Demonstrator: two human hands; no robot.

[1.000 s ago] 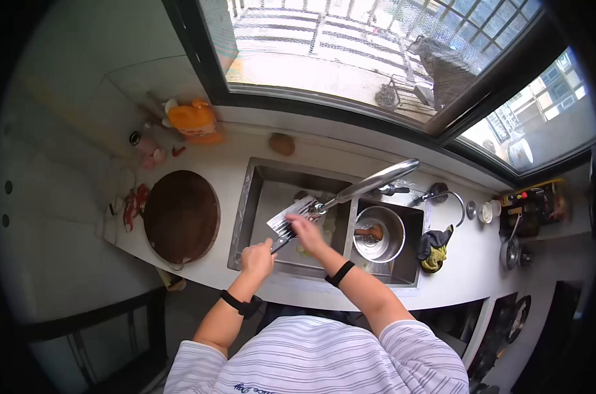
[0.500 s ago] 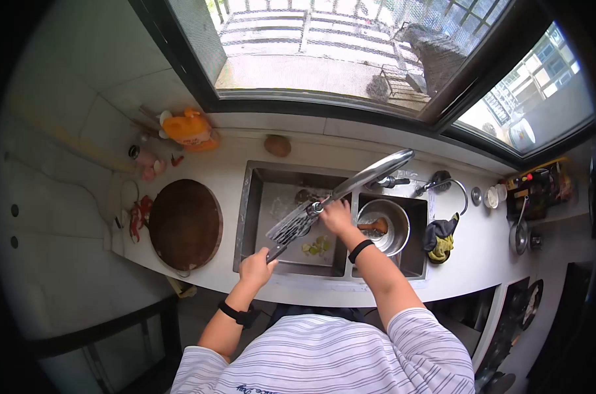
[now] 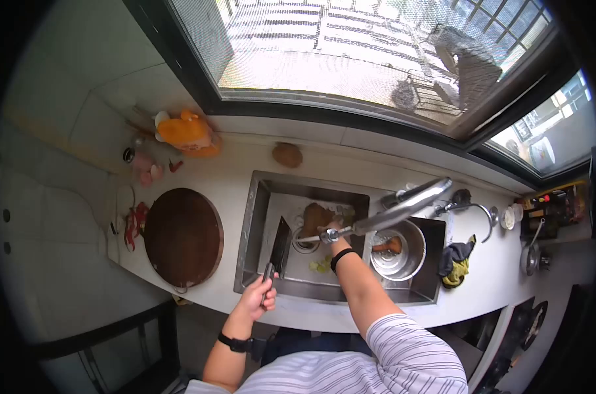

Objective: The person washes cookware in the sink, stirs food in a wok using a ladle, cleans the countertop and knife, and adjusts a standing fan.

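Gripping the likely stiff, slick cleaver (image 3: 281, 247) by its safer near handle (image 3: 268, 274), the left hand (image 3: 256, 299) curls tight; the right hand (image 3: 340, 245) hides its fingers.

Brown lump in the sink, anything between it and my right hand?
Nothing visible stands between them, though the faucet head partly hides your right hand beside the brown lump, so contact is unclear.

window (image 3: 350, 65): dark-framed, bright daylight | outside: railing (image 3: 278, 33) | left wall (image 3: 48, 144): pale, shaded | counter (image 3: 212, 172): white
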